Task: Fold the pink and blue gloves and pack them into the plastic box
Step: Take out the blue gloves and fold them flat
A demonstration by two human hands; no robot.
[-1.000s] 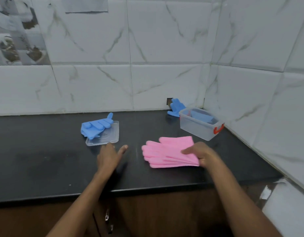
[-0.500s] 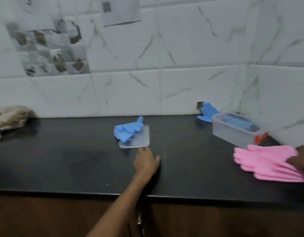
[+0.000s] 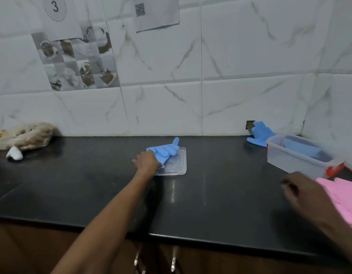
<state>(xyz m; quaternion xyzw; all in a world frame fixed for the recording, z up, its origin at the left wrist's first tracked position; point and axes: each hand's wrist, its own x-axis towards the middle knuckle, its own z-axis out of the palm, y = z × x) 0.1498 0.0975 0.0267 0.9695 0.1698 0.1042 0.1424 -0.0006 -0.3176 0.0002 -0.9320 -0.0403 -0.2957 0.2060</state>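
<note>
A blue glove (image 3: 166,150) lies across a clear lid (image 3: 178,167) in the middle of the black counter. My left hand (image 3: 148,161) is closed on its cuff end. The clear plastic box (image 3: 290,165) with a red clasp stands at the far right, a folded blue glove (image 3: 301,148) inside it. Another blue glove (image 3: 260,133) leans against the wall behind the box. The pink gloves (image 3: 345,196) lie stacked at the right edge of the view. My right hand (image 3: 305,192), blurred, hovers just left of them with nothing in it.
A plastic bag of brownish stuff (image 3: 24,135) and a small white wad (image 3: 14,155) lie at the far left by the tiled wall. The counter's front edge (image 3: 171,236) runs below my arms, with cabinet handles underneath.
My left hand went forward and took hold of the blue glove on the lid. My right hand let go of the pink gloves and moved left. My view turned left.
</note>
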